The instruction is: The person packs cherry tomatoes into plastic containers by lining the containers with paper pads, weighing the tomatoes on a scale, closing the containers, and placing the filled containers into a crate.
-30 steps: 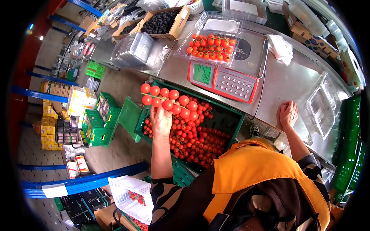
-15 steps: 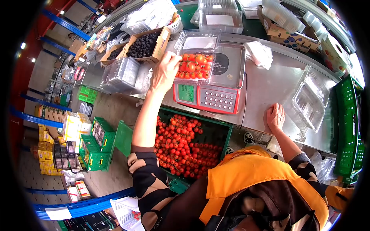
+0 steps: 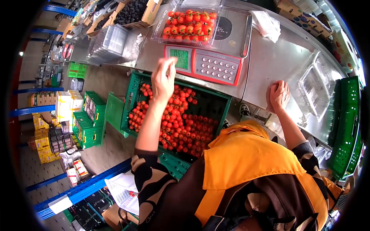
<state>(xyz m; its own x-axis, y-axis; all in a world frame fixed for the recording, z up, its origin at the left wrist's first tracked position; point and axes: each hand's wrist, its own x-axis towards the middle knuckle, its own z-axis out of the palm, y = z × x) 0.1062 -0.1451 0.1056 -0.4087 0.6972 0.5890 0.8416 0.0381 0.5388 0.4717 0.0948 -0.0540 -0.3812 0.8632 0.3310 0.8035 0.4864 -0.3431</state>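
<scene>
My left hand (image 3: 163,80) is raised over the edge of the green crate (image 3: 129,103), just in front of the scale's display. Its fingers are loosely bent and slightly apart, with nothing visible in them. My right hand (image 3: 279,95) rests on the metal table, fingers loosely bent and holding nothing. A clear plastic punnet (image 3: 158,35) stands on the left of the weighing plate, lid raised behind it, filled with red cherry tomatoes (image 3: 189,27). The red scale (image 3: 216,65) shows lit digits. Many vine tomatoes (image 3: 175,119) lie in the crate below the table edge.
Nested clear containers (image 3: 315,88) lie right of my right hand. Stacked clear lids or trays (image 3: 109,43) stand at left, near a cardboard box of dark grapes (image 3: 131,10). A white cloth (image 3: 266,25) lies beyond the scale; a green crate (image 3: 347,127) borders the right.
My left hand has left the punnet's side and come back toward the crate. The punnet looks fuller and the scale's reading has changed. My right hand stays on the table; the view has shifted.
</scene>
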